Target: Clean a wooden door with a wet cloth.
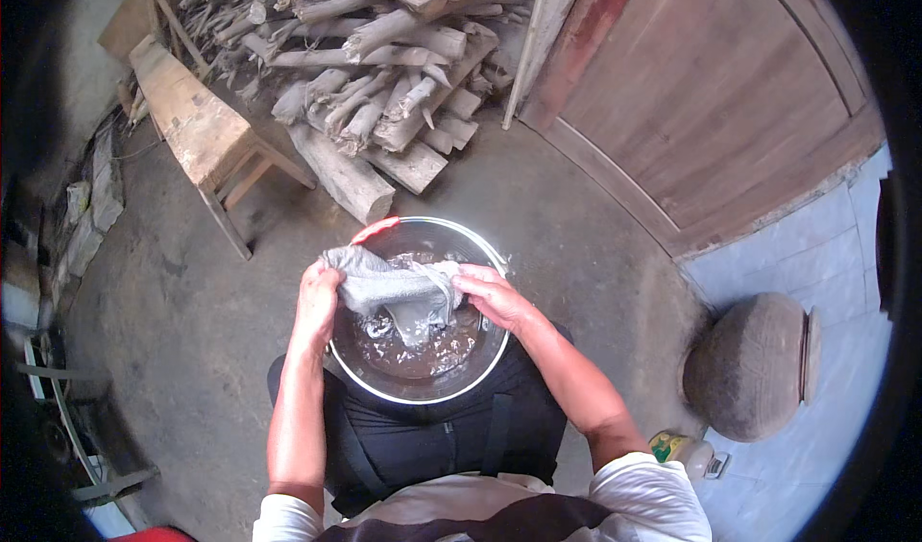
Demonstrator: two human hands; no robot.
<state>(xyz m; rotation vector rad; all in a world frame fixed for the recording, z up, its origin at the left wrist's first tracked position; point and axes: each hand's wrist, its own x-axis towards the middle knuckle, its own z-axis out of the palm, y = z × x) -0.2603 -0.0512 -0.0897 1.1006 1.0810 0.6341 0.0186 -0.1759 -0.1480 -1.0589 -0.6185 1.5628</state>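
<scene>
A wet grey cloth [392,286] is stretched between my two hands over a round metal bucket [497,351]. My left hand [319,301] grips its left end by the bucket's rim. At the right end, my right hand [493,293] pinches the cloth between thumb and fingers. A loose part of it hangs down to the rippling, brownish water [425,351] inside. The bucket's handle has a red grip [376,229] and rests along the far rim.
Beyond the bucket lies a large stack of firewood [389,95], with a wooden bench [194,124] to its left. A wooden door [691,88] stands at the upper right. An earthenware jar [749,365] and a plastic jug [688,454] are on my right.
</scene>
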